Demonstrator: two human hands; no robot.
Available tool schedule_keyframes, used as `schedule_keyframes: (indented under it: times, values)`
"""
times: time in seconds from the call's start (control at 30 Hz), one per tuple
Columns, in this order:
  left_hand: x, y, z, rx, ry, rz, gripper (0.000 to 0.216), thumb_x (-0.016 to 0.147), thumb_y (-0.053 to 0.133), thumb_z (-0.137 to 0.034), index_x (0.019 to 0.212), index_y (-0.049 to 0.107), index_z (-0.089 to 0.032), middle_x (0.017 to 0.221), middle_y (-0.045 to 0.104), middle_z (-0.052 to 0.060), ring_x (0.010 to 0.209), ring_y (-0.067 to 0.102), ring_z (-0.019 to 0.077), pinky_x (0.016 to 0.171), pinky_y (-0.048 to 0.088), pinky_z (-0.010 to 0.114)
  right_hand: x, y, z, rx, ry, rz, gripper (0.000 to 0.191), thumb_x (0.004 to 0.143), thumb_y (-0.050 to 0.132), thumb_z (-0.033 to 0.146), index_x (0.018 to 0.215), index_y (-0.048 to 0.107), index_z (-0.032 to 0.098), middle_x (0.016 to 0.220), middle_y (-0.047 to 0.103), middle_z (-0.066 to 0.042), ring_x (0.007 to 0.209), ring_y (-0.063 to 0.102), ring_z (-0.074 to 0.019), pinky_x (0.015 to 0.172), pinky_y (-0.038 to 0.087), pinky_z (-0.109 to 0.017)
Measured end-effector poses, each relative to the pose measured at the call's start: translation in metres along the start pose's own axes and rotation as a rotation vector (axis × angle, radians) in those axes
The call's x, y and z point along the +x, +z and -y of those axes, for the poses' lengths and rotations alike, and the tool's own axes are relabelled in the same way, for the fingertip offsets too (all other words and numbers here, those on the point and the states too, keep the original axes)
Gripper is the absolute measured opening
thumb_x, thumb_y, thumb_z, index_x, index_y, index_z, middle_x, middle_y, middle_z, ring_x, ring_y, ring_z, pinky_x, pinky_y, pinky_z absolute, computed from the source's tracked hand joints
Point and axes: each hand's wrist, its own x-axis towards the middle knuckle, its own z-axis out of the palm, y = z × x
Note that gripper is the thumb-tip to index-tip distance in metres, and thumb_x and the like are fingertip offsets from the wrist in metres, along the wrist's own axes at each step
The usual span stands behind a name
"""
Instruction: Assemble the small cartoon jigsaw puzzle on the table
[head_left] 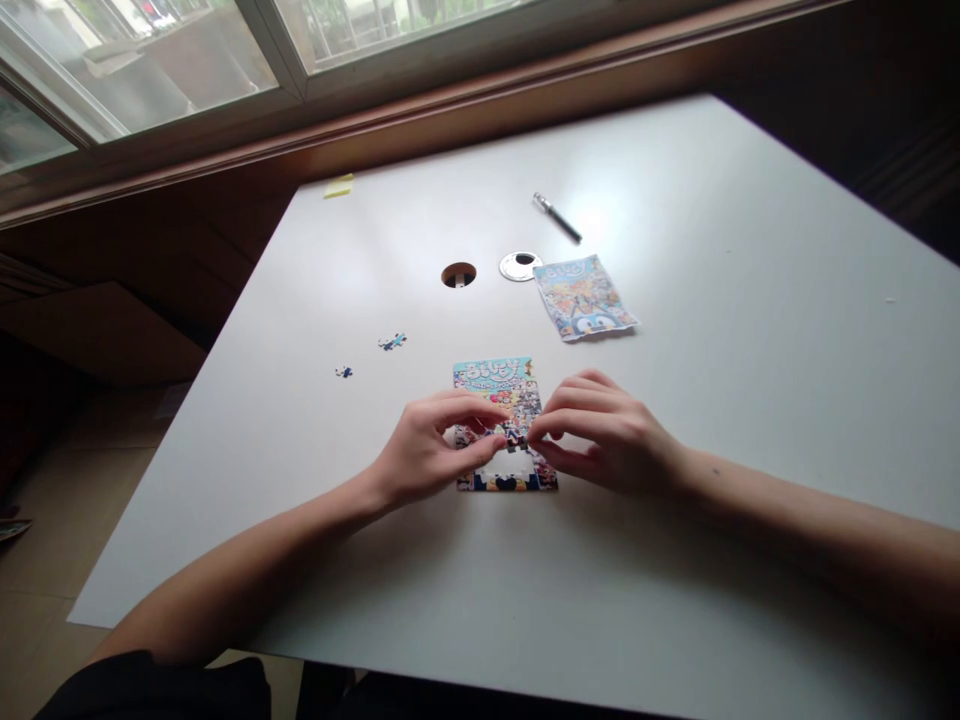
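A partly assembled jigsaw puzzle [495,372] with a colourful cartoon picture lies on the white table, with a bare pale gap [502,464] in its lower half. Over that gap, a small jigsaw piece [515,447] sits between the fingertips of both hands. My left hand [442,440] reaches in from the left, thumb and fingers curved round to the piece. From the other side, my right hand [611,432] pinches at the piece's right edge with thumb and forefinger. Fingers hide parts of the puzzle's middle and right side.
Loose jigsaw pieces lie to the left: a blue cluster [392,342] and a dark one [344,371]. A creased picture sheet [585,298] rests behind my right hand, near a round metal cover [520,266], a table hole [458,275], a pen [557,217] and yellow tape [338,186].
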Motion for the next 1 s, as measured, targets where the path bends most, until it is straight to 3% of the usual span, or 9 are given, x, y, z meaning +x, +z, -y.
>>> schedule_keyframes:
  times: [0.1,0.27,0.53,1.0]
  values:
    - [-0.004,-0.011,0.006,0.251,0.221,-0.022,0.012,0.087,0.064,-0.017,0.096,0.072,-0.017,0.098,0.071,0.010,0.092,0.066,0.0184,0.084,0.058,0.035,0.000,0.002,-0.002,-0.009,0.035,0.076,0.009,0.091,0.062,0.021,0.085,0.068,0.022,0.071,0.063,-0.001,0.068,0.054,-0.0155,0.073,0.039,-0.031]
    - [-0.013,-0.015,0.024,0.418,0.430,0.106,0.019,0.085,0.063,-0.012,0.101,0.068,-0.019,0.102,0.070,0.009,0.097,0.063,0.0187,0.088,0.057,0.036,0.001,0.006,-0.001,-0.002,0.103,0.145,0.010,0.090,0.063,0.020,0.083,0.069,0.022,0.071,0.063,-0.001,0.071,0.055,-0.0159,0.075,0.039,-0.031]
    - [-0.013,-0.013,0.028,0.437,0.467,0.109,0.020,0.083,0.061,-0.009,0.099,0.068,-0.020,0.104,0.070,0.008,0.098,0.062,0.0196,0.089,0.057,0.037,0.006,0.011,0.005,-0.002,0.119,0.157,0.010,0.089,0.064,0.020,0.079,0.067,0.021,0.069,0.062,0.001,0.069,0.052,-0.0151,0.073,0.038,-0.030]
    - [-0.014,-0.017,0.020,0.551,0.497,0.199,0.035,0.080,0.058,-0.009,0.113,0.063,-0.020,0.110,0.066,0.009,0.101,0.057,0.0216,0.090,0.056,0.038,0.006,0.013,0.005,-0.006,0.130,0.181,0.010,0.089,0.064,0.022,0.080,0.068,0.023,0.071,0.064,0.000,0.070,0.052,-0.0158,0.073,0.037,-0.030]
